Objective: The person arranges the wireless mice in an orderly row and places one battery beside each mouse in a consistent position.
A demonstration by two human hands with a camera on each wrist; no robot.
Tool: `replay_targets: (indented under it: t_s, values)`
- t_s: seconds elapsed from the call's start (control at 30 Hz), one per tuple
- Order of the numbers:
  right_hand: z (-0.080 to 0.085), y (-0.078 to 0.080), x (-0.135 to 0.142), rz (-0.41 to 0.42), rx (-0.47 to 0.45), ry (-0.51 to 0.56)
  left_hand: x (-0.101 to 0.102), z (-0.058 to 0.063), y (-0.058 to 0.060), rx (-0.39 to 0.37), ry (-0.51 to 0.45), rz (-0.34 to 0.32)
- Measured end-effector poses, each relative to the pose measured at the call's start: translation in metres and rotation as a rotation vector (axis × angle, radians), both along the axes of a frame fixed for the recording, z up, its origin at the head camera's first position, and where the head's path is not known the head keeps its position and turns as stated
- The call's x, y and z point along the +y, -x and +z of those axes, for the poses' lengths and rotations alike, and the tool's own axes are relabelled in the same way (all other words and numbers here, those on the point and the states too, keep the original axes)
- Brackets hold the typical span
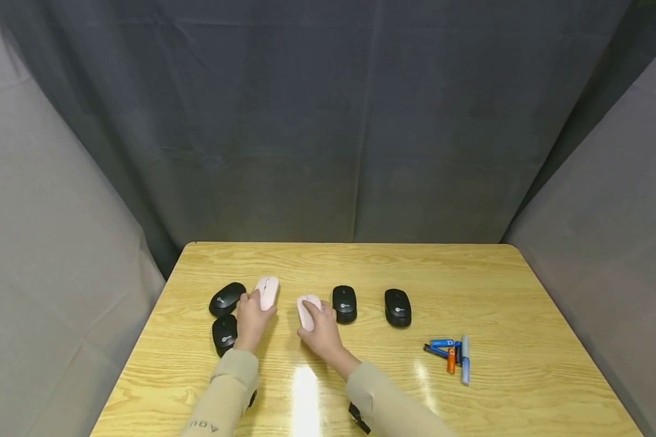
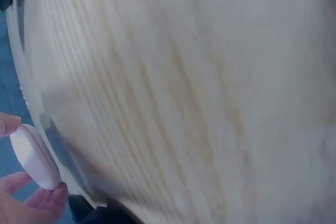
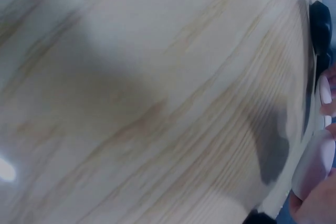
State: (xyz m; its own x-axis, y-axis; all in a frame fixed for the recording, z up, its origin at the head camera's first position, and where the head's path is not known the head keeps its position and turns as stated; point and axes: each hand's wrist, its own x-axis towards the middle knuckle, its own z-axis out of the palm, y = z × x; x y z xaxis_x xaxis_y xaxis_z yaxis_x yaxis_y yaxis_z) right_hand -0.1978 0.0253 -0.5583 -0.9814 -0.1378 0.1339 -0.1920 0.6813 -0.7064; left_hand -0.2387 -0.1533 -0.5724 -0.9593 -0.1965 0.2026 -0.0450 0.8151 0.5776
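Black mice (image 1: 397, 308), 4: 2 just beside each other near the left edge; 2 apart, off the middle of the far edge. Battery-like cylinders (image 1: 451, 360), blue, pale blue and orange: clustered toward the right edge. Counter (image 1: 503, 297): wood-grain, far corners rounded. Dark curtain (image 1: 284, 133): behind far edge. Grey cloth (image 1: 607, 230): beyond left and right edges.

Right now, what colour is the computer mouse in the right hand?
Pale pink; the computer mouse in the right hand shows best in the head view.
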Motion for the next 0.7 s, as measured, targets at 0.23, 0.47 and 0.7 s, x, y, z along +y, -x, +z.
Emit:
replay_targets:
  t_s: [0.23, 0.47, 0.7]
  values:
    - [0.004, -0.009, 0.030, -0.043, 0.068, 0.037, 0.012, 0.003, -0.011, 0.089, 0.020, 0.007]
    - [0.003, -0.022, 0.064, -0.100, 0.114, 0.057, 0.024, 0.001, -0.017, 0.082, 0.001, -0.002]
    - [0.000, -0.035, 0.093, -0.164, 0.194, 0.041, 0.033, -0.001, -0.022, 0.063, 0.023, -0.006]
